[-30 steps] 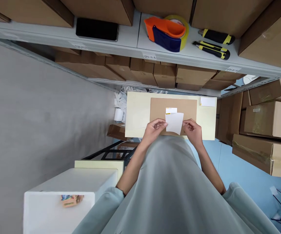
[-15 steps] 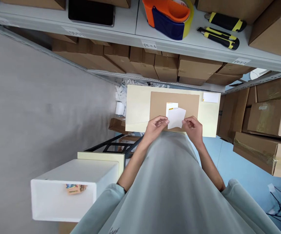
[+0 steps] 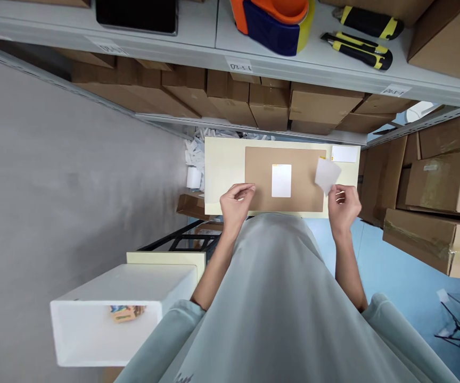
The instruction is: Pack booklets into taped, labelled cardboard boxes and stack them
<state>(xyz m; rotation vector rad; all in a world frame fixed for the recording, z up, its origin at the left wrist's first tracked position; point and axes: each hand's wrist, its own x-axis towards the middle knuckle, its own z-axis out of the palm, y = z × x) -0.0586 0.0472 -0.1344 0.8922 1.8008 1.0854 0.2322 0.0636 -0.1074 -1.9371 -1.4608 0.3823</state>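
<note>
Holding a loose slip aside at the cardboard's right edge

Left of centre on the desk [image 3: 224, 170], the left hand [image 3: 236, 207] has its thumb and fingertips pressed together at the near left part of the brown cardboard [image 3: 259, 170]; whether that grip pinches anything, I cannot tell. On the middle of the cardboard lies a white label [image 3: 281, 182], between the two hands and apart from both. Over the cardboard's right edge hangs a thin white slip [image 3: 327, 173], tilted, its near corner pinched by the right hand [image 3: 344, 207]. Most of the slip extends beyond the fingertips, up and leftward from the grip. Beyond the cardboard's far right corner lies another white label [image 3: 344, 154].

The step in hand looks like handling the slip to the label's right. Moving it would probably call for a light, steady pinch, since a thin sheet held by one corner can swing or fold.
</note>
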